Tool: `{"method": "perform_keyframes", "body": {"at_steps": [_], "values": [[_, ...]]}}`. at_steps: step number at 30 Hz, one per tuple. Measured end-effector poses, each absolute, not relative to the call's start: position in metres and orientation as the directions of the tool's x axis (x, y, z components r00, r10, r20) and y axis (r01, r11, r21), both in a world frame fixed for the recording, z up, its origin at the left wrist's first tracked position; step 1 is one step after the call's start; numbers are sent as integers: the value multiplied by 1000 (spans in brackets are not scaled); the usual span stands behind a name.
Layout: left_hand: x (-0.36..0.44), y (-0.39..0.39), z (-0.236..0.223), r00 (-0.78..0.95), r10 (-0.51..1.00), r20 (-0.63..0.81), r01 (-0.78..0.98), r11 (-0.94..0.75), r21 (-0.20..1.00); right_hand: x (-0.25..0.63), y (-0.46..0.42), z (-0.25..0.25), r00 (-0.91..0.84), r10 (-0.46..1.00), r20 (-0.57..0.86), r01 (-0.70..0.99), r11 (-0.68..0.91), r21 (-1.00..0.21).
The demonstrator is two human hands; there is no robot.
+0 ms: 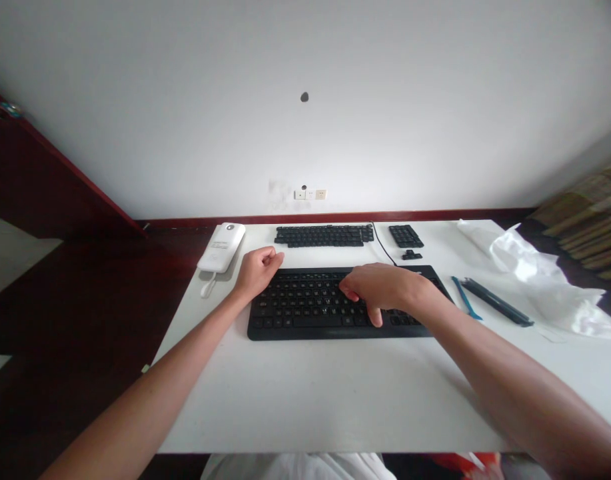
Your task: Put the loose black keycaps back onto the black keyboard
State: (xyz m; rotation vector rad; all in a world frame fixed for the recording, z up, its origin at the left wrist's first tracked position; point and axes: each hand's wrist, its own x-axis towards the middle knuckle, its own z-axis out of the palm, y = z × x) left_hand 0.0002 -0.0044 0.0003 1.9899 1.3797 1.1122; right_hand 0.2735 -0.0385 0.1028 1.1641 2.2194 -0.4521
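Observation:
A black keyboard (316, 322) lies on the white table in front of me, with a cable at its back edge. My left hand (259, 272) is closed in a fist at the keyboard's upper left corner. Its palm side is hidden, so whatever it may hold does not show. Over the right half of the keyboard is my right hand (378, 283), palm down, fingers bent toward the keys and thumb pointing down, apart from them. I see nothing held in it. Behind the keyboard lie black keycaps (325, 235) in rows.
A smaller block of keycaps (406, 236) and a little cluster (412, 255) lie at the back right. To the right are a blue pry tool (466, 299), a long dark tool (498, 302) and crumpled white plastic (540, 280). A white device with a strap (222, 248) lies left.

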Motion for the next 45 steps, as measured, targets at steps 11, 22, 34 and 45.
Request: {"method": "perform_keyframes", "body": {"at_steps": [11,22,34,45], "values": [[1,-5,0,131,925,358,557,-367,745,264,-47,108,-438,639,-632,798,600,53],[0,-5,0,150,918,367,543,-387,745,279,-37,95,-491,651,-579,826,559,-73],[-1,-5,-1,165,918,362,548,-390,740,316,-48,81,-494,718,-490,859,315,-404],[-1,-6,-1,178,919,352,537,-390,748,326,-48,73,-537,729,-424,792,263,-551]]}}
